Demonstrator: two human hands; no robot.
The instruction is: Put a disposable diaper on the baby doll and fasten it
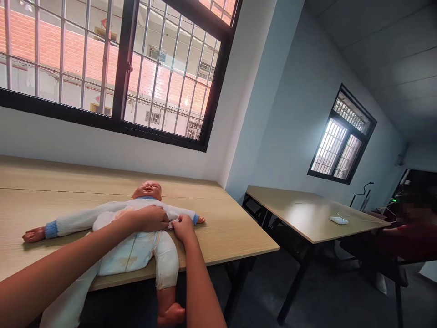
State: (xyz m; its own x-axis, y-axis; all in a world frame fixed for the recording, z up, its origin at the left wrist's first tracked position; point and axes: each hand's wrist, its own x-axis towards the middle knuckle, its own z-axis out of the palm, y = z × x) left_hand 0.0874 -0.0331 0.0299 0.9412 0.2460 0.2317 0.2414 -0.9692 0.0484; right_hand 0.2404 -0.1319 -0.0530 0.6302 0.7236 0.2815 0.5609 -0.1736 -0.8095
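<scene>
Item 1. Large barred window [119,59], black frame, on the wall above the left half of the scene; brick building outside.

Item 2. Bench [221,237], pale wood, running from the left edge to past the middle.

Item 3. Baby doll [148,190], lying on its back on the bench near the front edge, head toward the wall and arms spread. One bare doll hand lies far left beyond a blue cuff [51,229]. One leg hangs over the front edge of the bench, its bare foot [172,314] below.

Item 4. White romper [136,253], worn by the doll, stained at the belly. A loose part droops over the bench edge at lower left.

Item 5. Left hand [150,218], resting on the doll's chest, fingers bent and close together on the cloth. Whether they grip it cannot be told.

Item 6. Right hand [183,228], just beside the left hand, at the doll's side under its arm. Its fingers [175,223] are pinched narrow on the edge of the romper.

Item 7. Second bench [300,214], same wood and black legs, apart from the first across a gap of dark floor. It bears a small white object [338,220].

Item 8. Smaller barred window [341,136], on the right-hand wall.

Item 9. Another person, red sleeve [403,241], seated at the far right beyond the second bench.
</scene>
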